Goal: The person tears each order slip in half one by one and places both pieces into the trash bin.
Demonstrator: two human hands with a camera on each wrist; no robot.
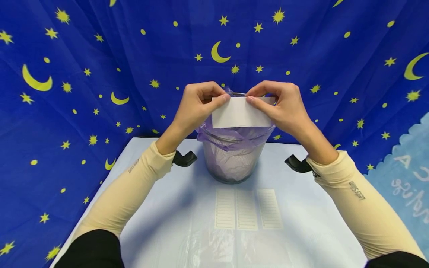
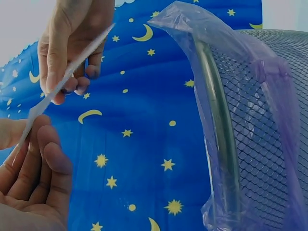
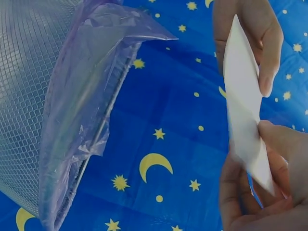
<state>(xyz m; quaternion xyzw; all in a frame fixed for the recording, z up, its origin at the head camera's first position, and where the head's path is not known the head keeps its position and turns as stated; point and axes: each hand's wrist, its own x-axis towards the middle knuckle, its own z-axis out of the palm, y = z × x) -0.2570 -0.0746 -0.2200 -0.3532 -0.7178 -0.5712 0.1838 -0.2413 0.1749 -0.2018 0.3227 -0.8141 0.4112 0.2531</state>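
Thumbs and fingers of my left hand [image 1: 199, 102] and right hand [image 1: 285, 106] pinch the upper edge of a white slip of paper [image 1: 240, 114], one hand towards each end. The paper hangs upright and looks blank on the side facing me. In the head view it overlaps the top of a mesh wastebasket [image 1: 231, 163], which is lined with a thin purple plastic bag [image 1: 234, 139] folded over the rim. Both wrist views show the paper [image 2: 72, 70] apart from the basket, with a metal rim [image 3: 118, 91] visible through the bag.
Three narrow pale strips with printed rows, a left one [image 1: 225, 208], a middle one [image 1: 246, 209] and a right one [image 1: 269, 208], lie before the basket on the light-blue table [image 1: 161, 230]. Behind hangs a blue curtain [image 1: 187, 33] with yellow moons and stars.
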